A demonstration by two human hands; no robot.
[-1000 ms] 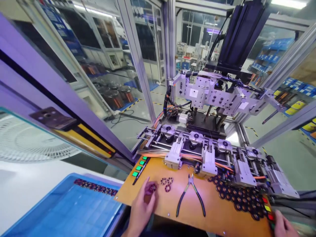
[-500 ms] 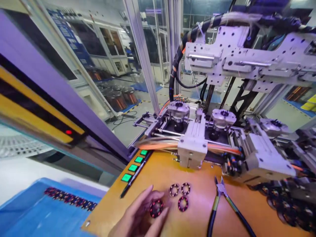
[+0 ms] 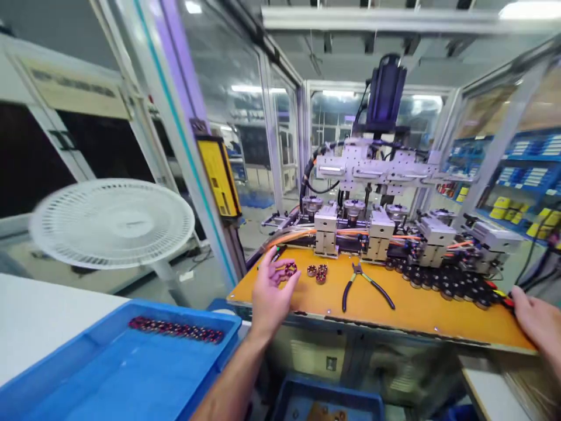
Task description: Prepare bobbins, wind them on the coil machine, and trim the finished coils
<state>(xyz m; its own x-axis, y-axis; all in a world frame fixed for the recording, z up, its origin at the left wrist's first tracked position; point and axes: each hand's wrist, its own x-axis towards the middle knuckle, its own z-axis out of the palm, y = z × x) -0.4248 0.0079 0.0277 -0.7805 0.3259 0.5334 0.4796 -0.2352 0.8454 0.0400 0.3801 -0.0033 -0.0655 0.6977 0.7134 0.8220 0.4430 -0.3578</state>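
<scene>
My left hand [image 3: 274, 289] reaches over the orange worktop, its thumb and fingers curled around a small wound stator ring [image 3: 290, 269] with dark red windings. Just right of it stand three similar stator rings [image 3: 321, 277]. Cutting pliers [image 3: 357, 270] with black-and-yellow handles lie spread farther right. At the worktop's right end, my right hand [image 3: 537, 316] has its fingers closed at a red-and-black handled tool [image 3: 507, 302]; the tool's exact kind is unclear. Beside that tool sit several black round parts [image 3: 447, 286] in rows.
Behind the worktop [image 3: 412, 313] stands a winding machine [image 3: 326, 231] with several stations and hoses. A blue tray [image 3: 144, 374] holding a row of stator rings is at left, near a white fan [image 3: 114, 222]. Below is another blue bin [image 3: 328, 389]. A yellow sensor bar [image 3: 219, 178] flanks the frame.
The view has swung back and right, showing more of the worktop, the fan and my right hand. The stator ring remains in my left hand; the three rings and pliers stay put.
</scene>
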